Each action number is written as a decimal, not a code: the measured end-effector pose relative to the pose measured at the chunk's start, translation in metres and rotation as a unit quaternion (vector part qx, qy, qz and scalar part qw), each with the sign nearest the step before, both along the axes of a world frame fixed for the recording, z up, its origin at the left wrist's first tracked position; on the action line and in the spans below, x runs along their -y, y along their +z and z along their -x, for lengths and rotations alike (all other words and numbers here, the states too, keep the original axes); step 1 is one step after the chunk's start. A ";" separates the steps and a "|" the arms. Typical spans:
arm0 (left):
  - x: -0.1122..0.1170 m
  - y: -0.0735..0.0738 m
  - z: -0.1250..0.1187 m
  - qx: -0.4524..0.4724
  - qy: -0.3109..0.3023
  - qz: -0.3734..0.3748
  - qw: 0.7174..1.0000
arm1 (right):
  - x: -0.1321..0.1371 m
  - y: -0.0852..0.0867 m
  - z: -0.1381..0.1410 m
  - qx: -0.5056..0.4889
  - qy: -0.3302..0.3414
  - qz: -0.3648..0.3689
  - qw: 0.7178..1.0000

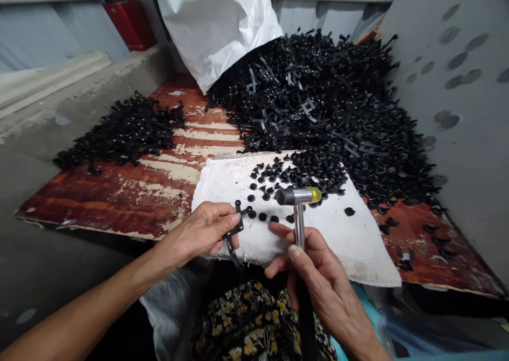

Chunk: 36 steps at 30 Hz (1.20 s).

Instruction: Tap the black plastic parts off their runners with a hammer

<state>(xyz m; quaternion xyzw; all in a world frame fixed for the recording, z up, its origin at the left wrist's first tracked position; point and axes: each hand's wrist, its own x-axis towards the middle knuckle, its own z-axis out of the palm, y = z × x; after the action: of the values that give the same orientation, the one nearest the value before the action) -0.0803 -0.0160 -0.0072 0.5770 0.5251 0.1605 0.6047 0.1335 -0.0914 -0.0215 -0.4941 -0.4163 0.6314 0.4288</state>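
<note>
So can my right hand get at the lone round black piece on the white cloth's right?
Probably; nothing covers the round black piece, though your right hand holds a yellow-tipped metal hammer.

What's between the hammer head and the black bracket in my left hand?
Between the hammer head and bracket, the head view shows small black round pieces on the white cloth.

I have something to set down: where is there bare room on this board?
Bare board shows between the smaller black pile and the white cloth. The cloth beside the right hand is free too, around one lone black piece. Crowded: the cloth's far right side, under the big black heap.
</note>
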 end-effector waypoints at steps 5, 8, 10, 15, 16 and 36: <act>0.000 0.004 -0.003 -0.008 0.007 0.012 1.000 | -0.006 0.000 -0.004 -0.012 -0.020 -0.014 1.000; -0.001 0.006 -0.003 -0.017 0.006 0.019 1.000 | -0.001 0.002 -0.008 -0.025 -0.043 -0.017 0.999; -0.002 0.006 -0.002 -0.019 0.004 0.023 1.000 | 0.002 0.004 -0.012 -0.017 -0.077 -0.029 0.996; 0.000 0.006 0.001 0.005 0.020 0.034 0.999 | -0.003 0.008 -0.021 0.010 -0.109 -0.066 0.992; 0.001 0.006 0.001 0.008 0.024 0.035 0.999 | -0.005 0.008 -0.021 0.007 -0.099 -0.066 0.993; 0.001 0.009 -0.005 0.038 0.014 0.023 0.999 | 0.012 -0.016 -0.026 -0.062 -0.148 -0.034 0.986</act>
<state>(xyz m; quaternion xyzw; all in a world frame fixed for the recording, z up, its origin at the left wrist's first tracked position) -0.0753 -0.0167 0.0018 0.5488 0.5133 0.1785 0.6351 0.1596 -0.1038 -0.0370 -0.4950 -0.3325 0.5757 0.5594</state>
